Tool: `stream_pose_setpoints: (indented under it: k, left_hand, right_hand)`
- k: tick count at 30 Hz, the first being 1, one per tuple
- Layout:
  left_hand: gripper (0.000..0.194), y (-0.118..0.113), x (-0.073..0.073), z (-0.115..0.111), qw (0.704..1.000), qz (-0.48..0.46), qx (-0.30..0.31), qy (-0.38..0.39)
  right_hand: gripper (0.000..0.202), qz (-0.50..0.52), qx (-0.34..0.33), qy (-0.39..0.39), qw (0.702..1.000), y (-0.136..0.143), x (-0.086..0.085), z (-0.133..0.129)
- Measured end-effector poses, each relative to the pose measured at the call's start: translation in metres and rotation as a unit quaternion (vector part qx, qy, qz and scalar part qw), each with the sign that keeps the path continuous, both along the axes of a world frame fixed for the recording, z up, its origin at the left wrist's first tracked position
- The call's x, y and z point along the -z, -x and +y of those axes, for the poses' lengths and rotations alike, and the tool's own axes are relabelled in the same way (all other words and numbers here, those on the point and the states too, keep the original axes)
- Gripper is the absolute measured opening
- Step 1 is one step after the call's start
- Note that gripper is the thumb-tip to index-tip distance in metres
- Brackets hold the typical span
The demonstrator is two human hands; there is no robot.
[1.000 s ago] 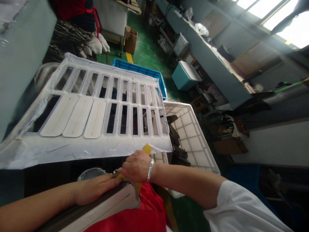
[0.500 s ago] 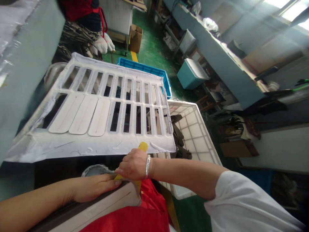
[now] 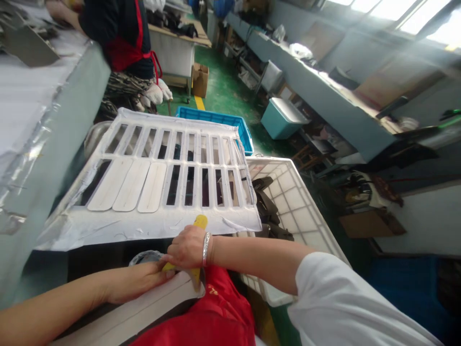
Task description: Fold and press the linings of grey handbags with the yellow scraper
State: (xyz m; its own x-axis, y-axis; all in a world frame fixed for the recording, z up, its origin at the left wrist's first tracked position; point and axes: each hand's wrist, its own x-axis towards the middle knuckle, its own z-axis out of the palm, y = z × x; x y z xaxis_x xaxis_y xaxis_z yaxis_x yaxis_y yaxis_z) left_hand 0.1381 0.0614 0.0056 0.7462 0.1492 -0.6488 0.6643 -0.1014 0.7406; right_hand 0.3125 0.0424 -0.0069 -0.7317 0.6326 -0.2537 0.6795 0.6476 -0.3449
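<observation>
My right hand (image 3: pixel 187 247), with a silvery bracelet at the wrist, is closed round a yellow-handled tool (image 3: pixel 200 221). The handle's rounded end sticks out above the fist, and yellow also shows below it; the working end is partly hidden. Under my hands, a long off-white panel (image 3: pixel 144 312) with a line along its middle slants across my lap. My left hand (image 3: pixel 140 278) lies along the panel's far edge, fingers stretched out, their tips near the tool and my right hand. A round container (image 3: pixel 146 257) with a greyish rim sits just behind the hands.
Ahead stands a white slotted rack (image 3: pixel 118 235) carrying three white rounded strips (image 3: pixel 137 185). To its right is a white crate (image 3: pixel 288 192) with dark pieces; a blue crate (image 3: pixel 216 116) lies behind. A table (image 3: pixel 72 101) runs along the left, where another person (image 3: pixel 118 43) works.
My view has tilted up, so the rack and table sit lower in it. Both hands remain together at the panel's end, the right hand still holding the yellow-handled tool.
</observation>
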Motion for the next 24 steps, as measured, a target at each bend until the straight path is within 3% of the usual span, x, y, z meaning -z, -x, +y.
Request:
stream_pose_setpoints:
  k: [3,7,9,12,14,18,24]
  left_hand:
    - [0.058,-0.002,-0.009,-0.001,0.999,-0.032,0.008,-0.036]
    - [0.056,-0.008,-0.025,-0.005,0.998,-0.019,-0.041,-0.048]
    - [0.054,-0.016,-0.027,-0.011,0.997,-0.034,-0.044,-0.052]
    - [0.051,-0.030,-0.021,-0.020,0.995,-0.072,-0.006,-0.072]
    - [0.050,-0.037,-0.015,-0.022,0.994,-0.069,0.010,-0.082]
    - [0.046,-0.041,-0.007,-0.021,0.994,-0.038,0.009,-0.107]
    - [0.043,-0.040,-0.009,-0.033,0.991,-0.032,-0.011,-0.131]
  right_hand:
    - [0.044,-0.020,0.048,0.024,0.998,-0.009,-0.008,0.002]
    - [0.036,-0.008,0.273,0.019,0.962,-0.052,-0.020,-0.001]
    - [0.046,-0.012,0.356,0.018,0.934,-0.080,-0.020,-0.015]
    - [0.062,-0.014,0.426,0.062,0.902,-0.112,-0.007,-0.050]
    - [0.058,-0.010,0.435,0.104,0.894,-0.122,0.006,-0.076]
    - [0.023,0.036,0.398,0.202,0.894,-0.128,0.021,-0.114]
    - [0.019,0.141,0.351,0.321,0.868,-0.134,0.002,-0.133]
